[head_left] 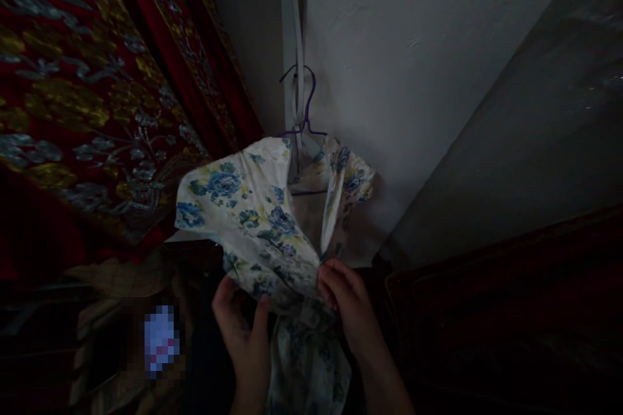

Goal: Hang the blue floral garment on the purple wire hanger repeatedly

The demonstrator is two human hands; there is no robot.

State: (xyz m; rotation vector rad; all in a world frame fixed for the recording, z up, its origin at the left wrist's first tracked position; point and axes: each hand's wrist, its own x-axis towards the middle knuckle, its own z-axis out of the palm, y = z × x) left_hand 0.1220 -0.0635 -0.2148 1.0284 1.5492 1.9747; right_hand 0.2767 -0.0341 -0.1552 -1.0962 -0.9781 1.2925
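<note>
At the base of the floral garment's (263, 214) open neckline, the right hand (348, 292) pinches the fabric edge between thumb and curled fingers. On the garment's left flank, the left hand (246, 331) has thumb and forefinger parted against the cloth; its other fingers are hidden, so I cannot tell whether it grips. The garment, white with blue blooms, hangs in front of both hands, its lower part bunched, dim and cut off by the bottom edge.

Above the garment, a purple hanger (310, 104) shows its hook beside a pale strap (300, 32); most of its bar is covered by the shoulders. Behind the garment is a pale wall (389, 45). Left of it, red embroidered cloth (73, 97) runs out of view. Below that, left of the garment, a pixelated patch (162, 340) sits among pale-edged shapes (85, 331), too dark to tell whether they form a container or what they hold. Right of the garment, a dark red surface (511, 285) fades into shadow.
</note>
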